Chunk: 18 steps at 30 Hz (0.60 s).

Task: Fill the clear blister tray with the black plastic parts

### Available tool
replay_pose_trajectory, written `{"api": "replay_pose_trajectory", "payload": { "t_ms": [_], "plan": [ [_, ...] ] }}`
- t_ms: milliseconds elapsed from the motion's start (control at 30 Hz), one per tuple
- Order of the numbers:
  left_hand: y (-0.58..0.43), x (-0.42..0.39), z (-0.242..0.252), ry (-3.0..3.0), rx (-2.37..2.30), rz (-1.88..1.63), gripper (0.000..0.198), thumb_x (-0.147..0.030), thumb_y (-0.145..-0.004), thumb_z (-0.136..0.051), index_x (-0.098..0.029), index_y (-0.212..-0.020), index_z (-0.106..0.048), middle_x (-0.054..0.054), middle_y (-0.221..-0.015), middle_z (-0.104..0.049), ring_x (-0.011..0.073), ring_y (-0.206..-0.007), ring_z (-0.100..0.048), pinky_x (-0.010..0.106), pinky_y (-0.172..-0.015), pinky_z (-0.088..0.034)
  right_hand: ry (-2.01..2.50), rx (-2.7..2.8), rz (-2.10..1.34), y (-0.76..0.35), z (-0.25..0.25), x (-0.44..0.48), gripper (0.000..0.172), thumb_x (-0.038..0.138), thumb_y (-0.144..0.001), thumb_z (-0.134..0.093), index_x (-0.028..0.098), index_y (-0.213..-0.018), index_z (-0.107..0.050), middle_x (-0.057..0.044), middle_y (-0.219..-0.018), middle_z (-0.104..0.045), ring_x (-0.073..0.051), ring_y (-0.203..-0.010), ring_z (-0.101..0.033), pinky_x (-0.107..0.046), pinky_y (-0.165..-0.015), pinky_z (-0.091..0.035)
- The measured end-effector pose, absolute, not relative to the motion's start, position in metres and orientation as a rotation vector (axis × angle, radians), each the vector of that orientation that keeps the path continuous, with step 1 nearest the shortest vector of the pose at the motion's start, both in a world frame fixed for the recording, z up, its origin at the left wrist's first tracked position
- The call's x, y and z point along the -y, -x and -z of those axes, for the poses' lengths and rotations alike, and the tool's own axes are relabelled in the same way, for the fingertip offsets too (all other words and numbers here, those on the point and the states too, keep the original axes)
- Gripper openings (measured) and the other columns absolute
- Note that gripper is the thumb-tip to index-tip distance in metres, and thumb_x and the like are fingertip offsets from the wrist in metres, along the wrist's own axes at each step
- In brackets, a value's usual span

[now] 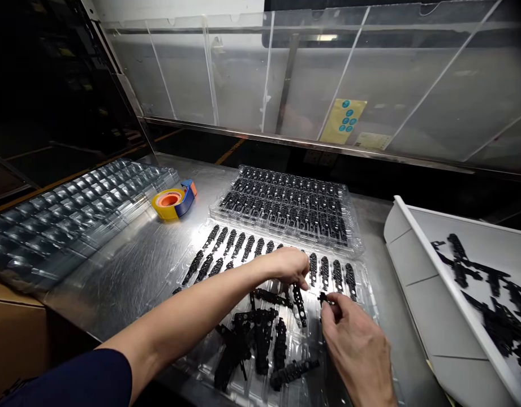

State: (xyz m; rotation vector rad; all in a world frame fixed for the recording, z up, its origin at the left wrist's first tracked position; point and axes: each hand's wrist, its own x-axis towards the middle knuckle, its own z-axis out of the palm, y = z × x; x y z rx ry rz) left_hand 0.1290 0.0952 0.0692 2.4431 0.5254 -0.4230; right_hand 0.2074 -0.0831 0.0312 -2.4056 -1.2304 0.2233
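Clear plastic tray grooves (367, 287) likely keep black, bumpy strips (324, 273) apart past the left hand (289, 265), its grip hidden; the right hand (358, 340) pinches another strip (322, 297).

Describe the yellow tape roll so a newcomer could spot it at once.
On the silver metal table, look between the stacked clear plastic trays at left and the clear plastic tray packed with black parts. The orange-cored yellow tape roll sits there in its blue dispenser, its bright colours unlike the clear and black neighbours.
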Motion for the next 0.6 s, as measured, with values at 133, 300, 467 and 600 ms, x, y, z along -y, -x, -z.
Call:
{"api": "replay_pose_trajectory", "payload": {
  "t_ms": [133,300,467,600],
  "plan": [
    [-0.133,-0.089,-0.059,-2.468,-0.504,0.396,0.020,-0.030,-0.083,-0.073,-0.013,-0.074,-0.067,-0.001,-0.067,-0.066,0.0145,-0.067,-0.062,0.027,-0.062,-0.048,2.389,1.415,-0.048,-0.205,-0.020,0.083,0.027,0.031,-0.092,-0.039,0.016,-0.099,-0.061,-0.007,-0.090,-0.066,-0.015,-0.060,-0.058,-0.028,-0.054,-0.044],
    [-0.121,-0.063,-0.045,-2.561,-0.619,0.135,0.026,-0.025,-0.084,-0.072,-0.011,-0.103,-0.063,0.008,-0.097,-0.068,0.0204,-0.085,-0.065,0.029,-0.066,-0.049,2.314,1.602,0.185,-0.199,-0.009,0.080,0.021,0.026,-0.094,-0.043,0.018,-0.081,-0.058,-0.003,-0.074,-0.058,-0.015,-0.054,-0.051,-0.027,-0.047,-0.035],
    [-0.099,-0.048,-0.043,-2.626,-0.615,0.078,0.015,-0.020,-0.080,-0.073,-0.012,-0.091,-0.067,0.009,-0.099,-0.064,0.0222,-0.082,-0.062,0.028,-0.060,-0.045,2.068,1.649,0.254,-0.198,-0.004,0.093,0.029,0.043,-0.097,-0.038,0.022,-0.103,-0.058,-0.001,-0.094,-0.067,-0.015,-0.081,-0.062,-0.026,-0.066,-0.050],
    [-0.092,-0.045,-0.039,-2.639,-0.573,0.057,0.009,-0.024,-0.083,-0.069,-0.015,-0.086,-0.071,0.008,-0.094,-0.063,0.0235,-0.092,-0.059,0.028,-0.063,-0.043,2.034,1.638,0.265,-0.196,0.000,0.102,0.028,0.040,-0.096,-0.040,0.021,-0.105,-0.059,-0.001,-0.094,-0.068,-0.016,-0.085,-0.060,-0.027,-0.070,-0.050]
  ]
}}
